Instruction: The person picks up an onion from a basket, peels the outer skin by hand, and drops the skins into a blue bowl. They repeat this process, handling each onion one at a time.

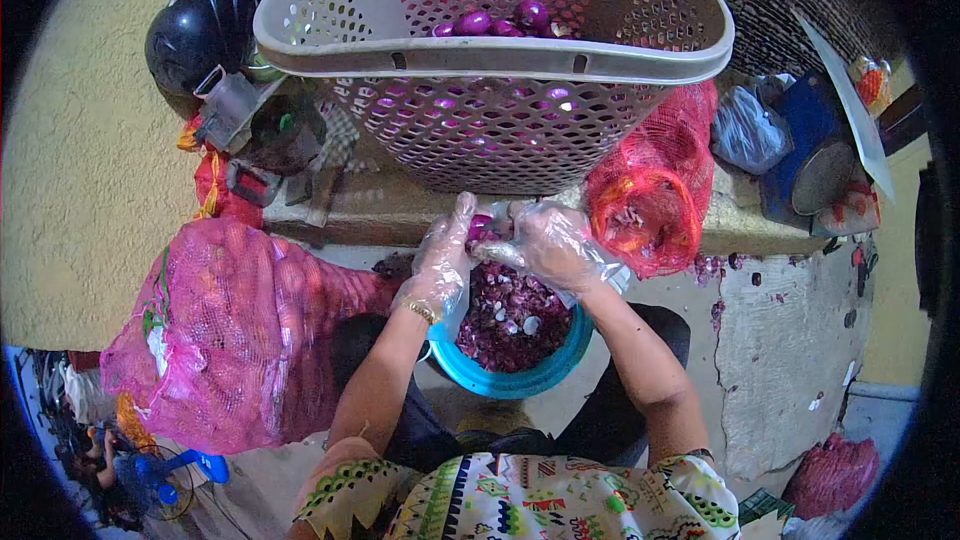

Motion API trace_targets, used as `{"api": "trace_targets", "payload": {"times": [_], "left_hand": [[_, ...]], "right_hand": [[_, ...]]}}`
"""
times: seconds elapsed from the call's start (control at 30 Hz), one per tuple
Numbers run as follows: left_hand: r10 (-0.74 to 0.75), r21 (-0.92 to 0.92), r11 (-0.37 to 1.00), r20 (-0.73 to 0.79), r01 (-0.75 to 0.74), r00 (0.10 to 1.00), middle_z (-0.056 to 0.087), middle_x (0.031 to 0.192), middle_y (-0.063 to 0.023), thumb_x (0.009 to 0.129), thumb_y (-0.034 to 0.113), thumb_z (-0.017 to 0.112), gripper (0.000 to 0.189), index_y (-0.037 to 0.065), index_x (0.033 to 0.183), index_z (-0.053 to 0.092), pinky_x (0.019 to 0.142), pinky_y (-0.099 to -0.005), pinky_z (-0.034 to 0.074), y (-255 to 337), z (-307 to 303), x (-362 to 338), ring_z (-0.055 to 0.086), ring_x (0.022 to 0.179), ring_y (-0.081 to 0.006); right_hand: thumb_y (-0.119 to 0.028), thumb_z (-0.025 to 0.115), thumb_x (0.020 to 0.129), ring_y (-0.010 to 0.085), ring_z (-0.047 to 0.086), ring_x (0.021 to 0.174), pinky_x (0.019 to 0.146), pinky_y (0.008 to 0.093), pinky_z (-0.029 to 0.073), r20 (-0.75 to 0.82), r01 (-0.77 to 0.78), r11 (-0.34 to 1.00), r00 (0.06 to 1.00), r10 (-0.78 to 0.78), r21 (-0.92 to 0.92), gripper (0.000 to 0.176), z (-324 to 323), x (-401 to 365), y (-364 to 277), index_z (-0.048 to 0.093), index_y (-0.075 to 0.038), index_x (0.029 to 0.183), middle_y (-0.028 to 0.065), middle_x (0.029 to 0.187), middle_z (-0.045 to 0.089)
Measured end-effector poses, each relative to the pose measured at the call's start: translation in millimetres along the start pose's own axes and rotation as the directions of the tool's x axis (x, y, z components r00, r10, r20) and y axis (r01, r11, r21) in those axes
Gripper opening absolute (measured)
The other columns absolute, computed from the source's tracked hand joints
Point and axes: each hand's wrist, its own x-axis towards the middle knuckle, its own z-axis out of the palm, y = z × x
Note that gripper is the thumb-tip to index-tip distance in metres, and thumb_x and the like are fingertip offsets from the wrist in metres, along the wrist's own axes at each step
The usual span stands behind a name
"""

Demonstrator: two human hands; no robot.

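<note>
Both my hands wear clear plastic gloves and meet over a blue basin. My left hand is closed around a shiny purple onion, its thumb pointing up beside it. My right hand is curled close against the onion's right side, thumb reaching toward it; anything inside those fingers is hidden. Dark purple onion skins with a few pale bits fill the basin below. Just beyond my hands stands a tall grey perforated plastic basket, holding several peeled purple onions.
A bulging pink mesh sack of onions lies to my left. Right of the basket is a red mesh bag on a low ledge. A black helmet sits at upper left. Loose skins litter the floor at right.
</note>
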Motion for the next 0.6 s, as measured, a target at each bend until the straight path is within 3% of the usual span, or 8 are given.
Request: {"api": "trace_targets", "payload": {"times": [0.2,0.27,0.5,0.6], "left_hand": [[-0.029,-0.128,0.991,-0.008,0.028,1.000,0.070,0.101,-0.0121,0.097,0.055,0.062,0.057,0.000,0.112,0.065,0.079,-0.0351,0.058,-6,1,3,0.068,0.090,-0.0209],[-0.056,-0.221,0.973,0.040,0.064,0.998,0.069,0.101,-0.0122,0.097,0.054,0.062,0.057,0.000,0.113,0.064,0.079,-0.0362,0.059,-8,0,5,0.067,0.090,-0.0217],[-0.035,-0.221,0.974,0.040,0.043,0.999,0.068,0.101,-0.0115,0.097,0.055,0.061,0.058,0.000,0.114,0.063,0.077,-0.0351,0.059,4,7,-7,0.068,0.088,-0.0212],[-0.042,-0.231,0.972,-0.015,0.037,0.999,0.068,0.100,-0.0112,0.097,0.056,0.061,0.061,-0.001,0.118,0.062,0.075,-0.0345,0.059,2,6,-6,0.068,0.089,-0.0207]], "right_hand": [[-0.062,0.069,0.083,0.0349,0.070,0.068,0.061,0.0478,0.052,0.012,0.001,1.000,1.000,-0.001,-0.020,0.055,-2,0,-1,0.071,-0.008,0.091,0.0151,0.072,0.069],[-0.064,0.069,0.083,0.0346,0.070,0.064,0.058,0.0475,0.053,0.005,-0.002,0.998,1.000,0.002,-0.064,0.056,1,1,-1,0.072,-0.008,0.089,0.0170,0.067,0.068],[-0.068,0.063,0.086,0.0337,0.069,0.061,0.057,0.0476,0.053,0.074,0.002,0.992,0.997,0.007,-0.129,0.059,12,0,3,0.073,-0.010,0.079,0.0176,0.064,0.067],[-0.068,0.062,0.086,0.0339,0.069,0.060,0.057,0.0473,0.053,0.140,0.079,0.977,0.989,-0.052,-0.197,0.059,12,0,6,0.073,-0.011,0.078,0.0172,0.064,0.067]]}}
